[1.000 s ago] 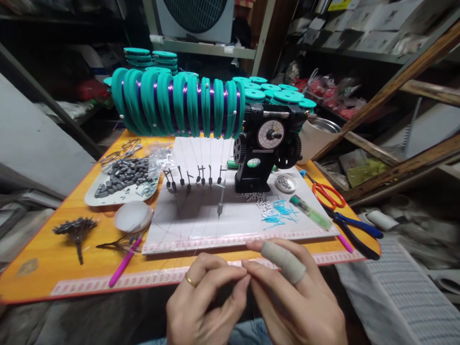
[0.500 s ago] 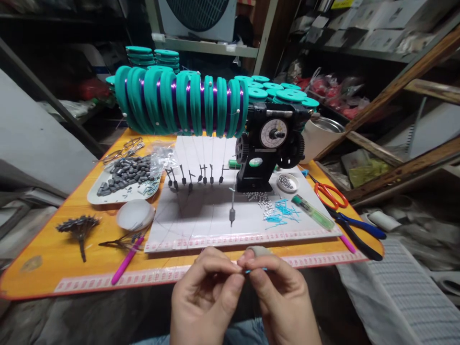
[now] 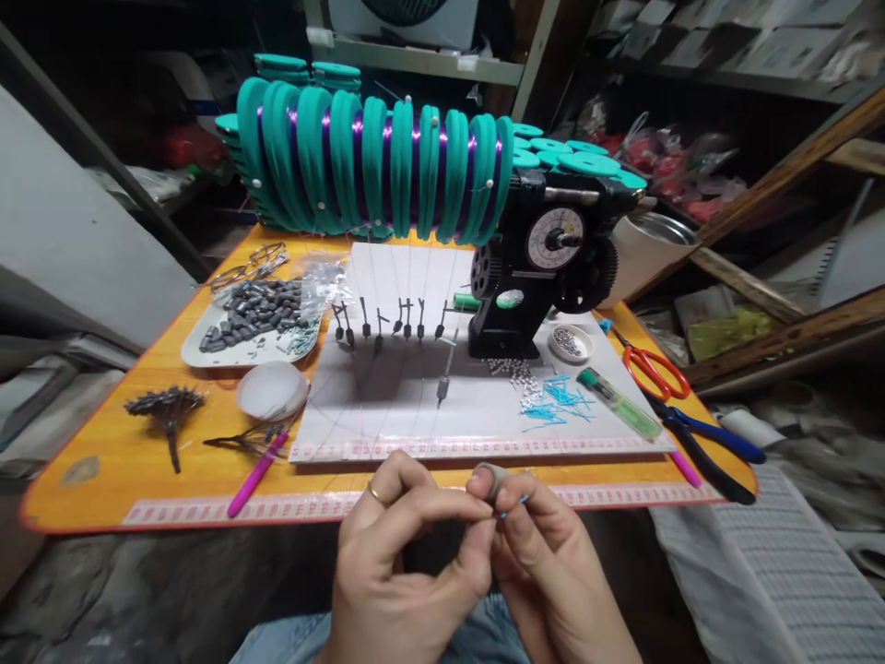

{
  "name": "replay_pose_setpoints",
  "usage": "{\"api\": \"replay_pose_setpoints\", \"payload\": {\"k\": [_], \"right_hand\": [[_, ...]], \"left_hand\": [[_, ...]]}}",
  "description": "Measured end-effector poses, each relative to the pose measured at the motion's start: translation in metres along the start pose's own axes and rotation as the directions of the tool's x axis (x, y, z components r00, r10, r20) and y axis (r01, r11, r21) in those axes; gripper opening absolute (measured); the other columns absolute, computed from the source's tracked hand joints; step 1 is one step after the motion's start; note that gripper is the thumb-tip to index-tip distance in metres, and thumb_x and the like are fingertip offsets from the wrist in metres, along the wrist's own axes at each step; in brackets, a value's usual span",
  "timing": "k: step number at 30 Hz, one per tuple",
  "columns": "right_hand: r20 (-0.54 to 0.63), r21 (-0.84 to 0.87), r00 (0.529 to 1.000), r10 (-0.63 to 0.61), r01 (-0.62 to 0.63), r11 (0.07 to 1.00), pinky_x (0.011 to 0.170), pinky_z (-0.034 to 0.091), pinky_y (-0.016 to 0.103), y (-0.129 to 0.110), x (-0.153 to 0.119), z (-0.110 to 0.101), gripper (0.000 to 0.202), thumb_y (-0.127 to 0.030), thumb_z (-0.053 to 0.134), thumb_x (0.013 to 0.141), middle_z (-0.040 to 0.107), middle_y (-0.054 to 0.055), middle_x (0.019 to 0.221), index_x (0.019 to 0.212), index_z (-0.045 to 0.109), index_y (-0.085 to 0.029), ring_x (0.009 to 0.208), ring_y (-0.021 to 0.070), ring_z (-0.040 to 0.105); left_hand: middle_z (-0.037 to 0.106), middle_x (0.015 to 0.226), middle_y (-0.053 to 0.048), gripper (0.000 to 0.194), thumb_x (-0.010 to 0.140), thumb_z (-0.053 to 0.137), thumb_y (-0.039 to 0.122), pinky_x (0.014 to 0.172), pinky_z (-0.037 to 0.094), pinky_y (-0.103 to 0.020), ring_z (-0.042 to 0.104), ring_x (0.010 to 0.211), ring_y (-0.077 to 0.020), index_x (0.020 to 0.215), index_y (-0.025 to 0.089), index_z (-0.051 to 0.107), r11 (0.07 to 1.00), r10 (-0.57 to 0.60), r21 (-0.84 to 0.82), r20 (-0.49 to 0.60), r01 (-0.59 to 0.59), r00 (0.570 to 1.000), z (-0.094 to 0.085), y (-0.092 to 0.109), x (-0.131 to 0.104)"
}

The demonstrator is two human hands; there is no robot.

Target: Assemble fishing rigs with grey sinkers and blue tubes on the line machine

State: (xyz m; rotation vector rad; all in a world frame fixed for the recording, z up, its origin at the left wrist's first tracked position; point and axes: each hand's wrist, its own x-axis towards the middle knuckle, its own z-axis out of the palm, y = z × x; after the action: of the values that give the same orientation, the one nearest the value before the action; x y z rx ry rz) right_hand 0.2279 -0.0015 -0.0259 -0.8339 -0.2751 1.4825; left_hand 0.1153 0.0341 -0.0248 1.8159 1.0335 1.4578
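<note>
Fingertips of left hand (image 3: 407, 563) and right hand (image 3: 553, 563) pinch a thin blue tube (image 3: 515, 504); no writing legible

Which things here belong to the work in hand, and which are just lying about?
In use: left hand and right hand, pinching a small blue tube; loose blue tubes; hanging weight; spools.

Lying about: scissors, pliers, lighter, pink tool.
</note>
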Motion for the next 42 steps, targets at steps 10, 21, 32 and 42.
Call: {"api": "replay_pose_setpoints", "payload": {"k": [10, 21, 32, 42], "right_hand": [[0.040, 0.001, 0.999, 0.019, -0.019, 1.000, 0.083, 0.054, 0.014, -0.0008, 0.0010, 0.0004, 0.015, -0.033, 0.090, 0.074, 0.079, -0.002, 0.089, 0.075, 0.078, -0.024, 0.084, 0.0083, 0.072], [0.050, -0.060, 0.998, 0.039, -0.036, 0.998, 0.084, 0.053, 0.025, -0.0002, 0.0006, -0.0036, 0.014, -0.036, 0.088, 0.075, 0.077, 0.000, 0.087, 0.076, 0.077, -0.027, 0.083, 0.0137, 0.068], [0.011, -0.106, 1.000, 0.023, -0.022, 0.994, 0.076, 0.052, 0.021, -0.0027, -0.0012, -0.0017, 0.017, -0.037, 0.090, 0.073, 0.075, 0.000, 0.079, 0.073, 0.076, -0.026, 0.076, 0.0126, 0.066], [-0.031, -0.216, 0.997, -0.077, 0.068, 0.974, 0.073, 0.055, 0.016, -0.0013, -0.0033, -0.0021, 0.017, -0.039, 0.090, 0.073, 0.078, -0.002, 0.082, 0.073, 0.077, -0.027, 0.077, 0.0107, 0.071]], "left_hand": [[0.055, 0.067, 0.003, 0.020, 0.075, 0.067, 0.000, 0.056, 0.058, -0.019, 0.056, 0.060, -0.0101, 0.075, 0.020, 0.070, 0.999, 0.017, 0.044, 0.007, -0.018, 1.000, 0.0005, 0.0011, 0.0030], [0.053, 0.068, 0.005, 0.021, 0.076, 0.065, 0.000, 0.063, 0.057, -0.015, 0.054, 0.063, -0.0082, 0.074, 0.021, 0.066, 0.997, 0.031, 0.072, 0.041, -0.033, 0.999, -0.0002, 0.0039, 0.0025], [0.056, 0.073, 0.004, 0.026, 0.078, 0.063, -0.004, 0.077, 0.065, -0.027, 0.054, 0.069, -0.0112, 0.082, 0.023, 0.064, 1.000, 0.001, 0.015, 0.096, -0.002, 0.995, -0.0039, 0.0002, -0.0032], [0.056, 0.073, 0.005, 0.027, 0.079, 0.063, -0.004, 0.080, 0.065, -0.025, 0.053, 0.069, -0.0104, 0.084, 0.022, 0.063, 0.997, 0.050, 0.058, 0.113, -0.057, 0.992, -0.0028, -0.0005, -0.0026]]}}
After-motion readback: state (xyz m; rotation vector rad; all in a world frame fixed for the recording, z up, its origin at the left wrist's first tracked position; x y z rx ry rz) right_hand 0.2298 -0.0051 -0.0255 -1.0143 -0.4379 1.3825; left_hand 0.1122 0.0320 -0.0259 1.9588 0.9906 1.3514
